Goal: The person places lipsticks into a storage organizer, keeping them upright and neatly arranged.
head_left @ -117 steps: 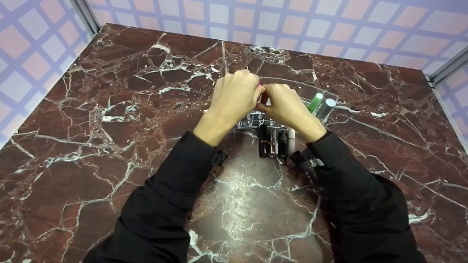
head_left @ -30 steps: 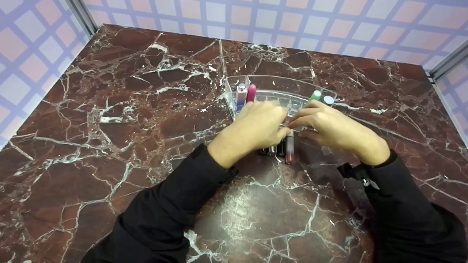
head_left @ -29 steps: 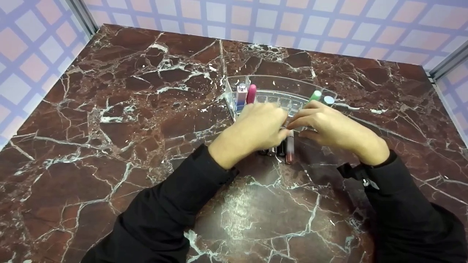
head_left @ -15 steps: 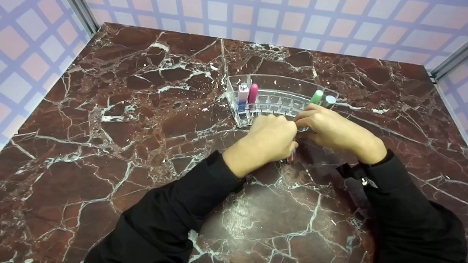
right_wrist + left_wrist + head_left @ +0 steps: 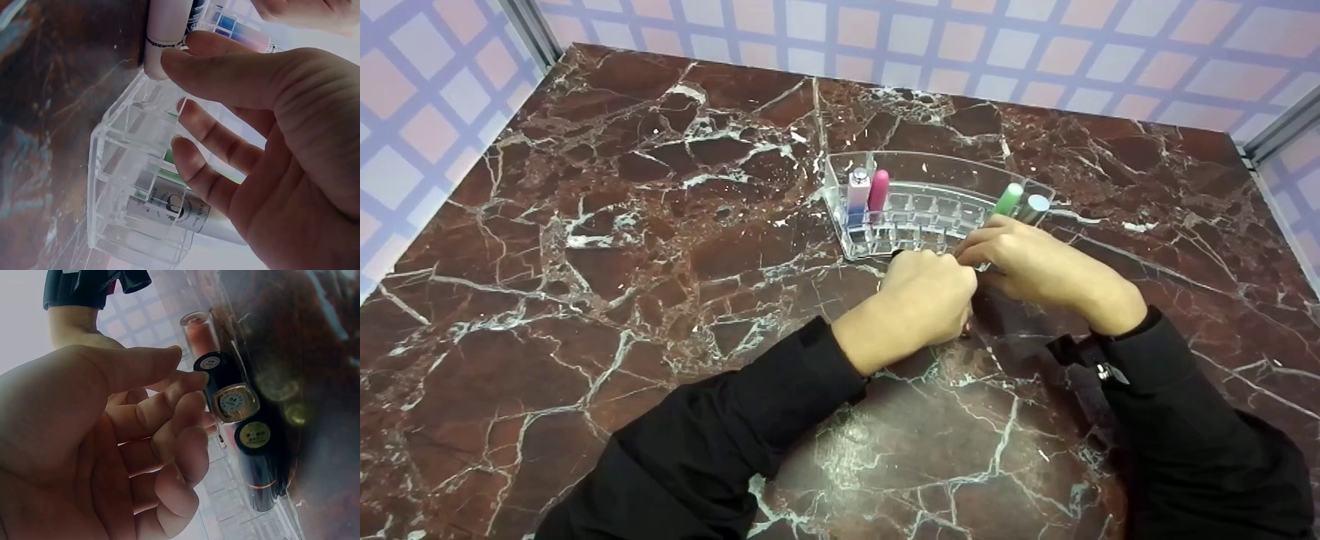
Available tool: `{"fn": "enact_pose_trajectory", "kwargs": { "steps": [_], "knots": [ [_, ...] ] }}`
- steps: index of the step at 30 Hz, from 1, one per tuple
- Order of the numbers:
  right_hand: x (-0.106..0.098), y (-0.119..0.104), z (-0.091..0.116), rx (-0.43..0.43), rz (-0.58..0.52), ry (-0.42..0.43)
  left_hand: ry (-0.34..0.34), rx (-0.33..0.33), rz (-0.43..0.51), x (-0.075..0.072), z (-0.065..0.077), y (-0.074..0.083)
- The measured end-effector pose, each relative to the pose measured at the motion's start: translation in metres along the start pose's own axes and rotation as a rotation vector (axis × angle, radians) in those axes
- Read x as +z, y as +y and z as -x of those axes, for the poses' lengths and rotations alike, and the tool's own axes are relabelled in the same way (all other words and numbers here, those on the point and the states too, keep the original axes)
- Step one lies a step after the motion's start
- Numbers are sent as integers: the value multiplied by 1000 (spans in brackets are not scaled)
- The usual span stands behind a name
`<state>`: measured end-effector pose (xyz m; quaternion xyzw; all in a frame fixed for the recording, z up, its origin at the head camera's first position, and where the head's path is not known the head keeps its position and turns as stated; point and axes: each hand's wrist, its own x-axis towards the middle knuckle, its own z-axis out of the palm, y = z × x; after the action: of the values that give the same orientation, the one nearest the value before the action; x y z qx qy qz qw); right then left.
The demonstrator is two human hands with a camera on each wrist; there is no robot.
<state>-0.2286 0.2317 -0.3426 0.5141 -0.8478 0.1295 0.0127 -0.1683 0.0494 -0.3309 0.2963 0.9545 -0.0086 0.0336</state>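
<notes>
Both hands [image 5: 926, 296] [image 5: 1024, 262] loosely curled, fingers [image 5: 188, 160] seemingly against cosmetic tubes [image 5: 254, 436]

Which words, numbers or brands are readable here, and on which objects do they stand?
"Rich Bear" (apparently): silver cylindrical tube; its smaller print is unreadable.
"04" (probably): square gold-rimmed tube end; smaller print is blurred.
Unreadable: print on the black cylindrical tube with white round label and the black cylindrical tube with yellow round label.
</notes>
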Motion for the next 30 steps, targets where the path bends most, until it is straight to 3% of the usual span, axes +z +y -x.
{"fn": "enact_pose_trajectory", "kwargs": {
  "steps": [21, 30],
  "knots": [
    [5, -4, 0, 52, -12, -67, -74, -2, -11, 3, 0, 4],
    [2, -5, 2, 58, -22, -87, -15, 0, -27, 8, 1, 8]
  ]
}}
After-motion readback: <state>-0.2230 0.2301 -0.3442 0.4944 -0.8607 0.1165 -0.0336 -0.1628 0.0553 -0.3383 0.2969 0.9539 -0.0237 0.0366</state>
